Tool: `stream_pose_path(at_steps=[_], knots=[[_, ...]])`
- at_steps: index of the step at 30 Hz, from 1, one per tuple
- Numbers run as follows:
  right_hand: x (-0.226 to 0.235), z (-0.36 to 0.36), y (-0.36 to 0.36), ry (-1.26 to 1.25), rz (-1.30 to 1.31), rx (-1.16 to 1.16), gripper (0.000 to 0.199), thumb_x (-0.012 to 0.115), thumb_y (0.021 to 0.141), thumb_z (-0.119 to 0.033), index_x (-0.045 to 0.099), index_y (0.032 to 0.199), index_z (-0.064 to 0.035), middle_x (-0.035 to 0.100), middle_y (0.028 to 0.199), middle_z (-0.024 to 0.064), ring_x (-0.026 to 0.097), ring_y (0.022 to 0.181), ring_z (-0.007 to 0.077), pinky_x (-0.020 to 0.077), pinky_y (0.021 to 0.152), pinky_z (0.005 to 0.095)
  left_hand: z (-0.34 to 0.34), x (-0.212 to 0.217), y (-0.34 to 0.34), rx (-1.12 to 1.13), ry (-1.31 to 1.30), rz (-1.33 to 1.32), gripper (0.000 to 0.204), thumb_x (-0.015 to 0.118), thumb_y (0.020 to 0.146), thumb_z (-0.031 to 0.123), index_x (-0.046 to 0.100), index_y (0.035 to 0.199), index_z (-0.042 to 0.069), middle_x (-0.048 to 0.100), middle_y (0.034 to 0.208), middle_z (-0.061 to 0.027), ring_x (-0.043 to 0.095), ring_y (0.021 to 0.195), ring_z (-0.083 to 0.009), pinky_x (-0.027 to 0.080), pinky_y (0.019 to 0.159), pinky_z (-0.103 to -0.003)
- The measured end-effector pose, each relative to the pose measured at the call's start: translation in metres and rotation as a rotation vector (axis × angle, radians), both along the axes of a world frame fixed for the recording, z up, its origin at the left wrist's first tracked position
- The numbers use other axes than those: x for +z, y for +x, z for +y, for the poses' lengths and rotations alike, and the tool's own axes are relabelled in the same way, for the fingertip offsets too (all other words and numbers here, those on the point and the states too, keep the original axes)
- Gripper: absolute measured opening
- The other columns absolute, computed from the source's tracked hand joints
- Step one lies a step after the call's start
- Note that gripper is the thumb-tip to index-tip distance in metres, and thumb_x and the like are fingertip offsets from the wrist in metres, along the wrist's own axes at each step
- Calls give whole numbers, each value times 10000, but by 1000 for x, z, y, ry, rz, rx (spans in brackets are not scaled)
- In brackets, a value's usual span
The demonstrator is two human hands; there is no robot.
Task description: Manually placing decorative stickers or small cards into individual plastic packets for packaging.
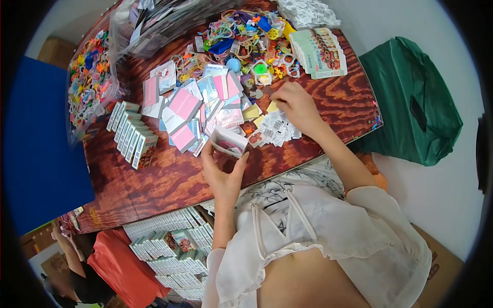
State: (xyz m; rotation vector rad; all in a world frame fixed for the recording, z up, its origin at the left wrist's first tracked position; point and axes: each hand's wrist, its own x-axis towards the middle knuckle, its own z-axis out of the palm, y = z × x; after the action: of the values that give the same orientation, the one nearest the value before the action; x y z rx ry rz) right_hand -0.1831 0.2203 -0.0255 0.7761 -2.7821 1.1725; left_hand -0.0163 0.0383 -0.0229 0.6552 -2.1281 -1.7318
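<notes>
Pink cards (pixel 182 105) beside left hand (pixel 223 172)

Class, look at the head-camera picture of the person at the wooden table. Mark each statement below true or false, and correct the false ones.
1. The left hand holds a small open box. True.
2. The right hand rests in the person's lap. False: it reaches over the table to the pile of small printed slips and yellow cards.
3. A green bag lies right of the table. True.
4. The row of small closed boxes stands at the table's right edge. False: it stands on the left part.
5. The heap of colourful plastic trinkets lies at the far side of the table. True.
</notes>
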Motion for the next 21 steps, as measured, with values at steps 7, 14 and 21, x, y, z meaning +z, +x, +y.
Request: stream_pose_path(at_steps=[7, 14, 21], knots=[[-7, 14, -12, 209, 22, 192, 116, 658, 786, -9, 602, 878, -51, 529, 952, 82, 533, 976, 278, 466, 798, 394, 0, 6, 0, -36, 13, -8, 773, 843, 727, 60, 426, 1371, -34, 520, 1284, -144, 596, 1092, -211, 565, 885, -345], [-9, 3, -9, 91, 90, 154, 130, 692, 776, -64, 574, 827, -41, 553, 950, 96, 546, 975, 300, 467, 795, 418, -3, 6, 4, -66, 20, -47, 779, 811, 752, 32, 382, 1401, -12, 494, 1327, -145, 584, 1150, -230, 545, 931, -365], [-21, -46, 12, 55, 147, 144, 307, 764, 710, -88, 551, 930, -62, 537, 970, 112, 544, 993, 325, 467, 800, 435, -4, 10, 5, -66, -30, -3, 789, 834, 734, 37, 393, 1384, -37, 532, 1250, -148, 629, 1043, -206, 571, 841, -326]])
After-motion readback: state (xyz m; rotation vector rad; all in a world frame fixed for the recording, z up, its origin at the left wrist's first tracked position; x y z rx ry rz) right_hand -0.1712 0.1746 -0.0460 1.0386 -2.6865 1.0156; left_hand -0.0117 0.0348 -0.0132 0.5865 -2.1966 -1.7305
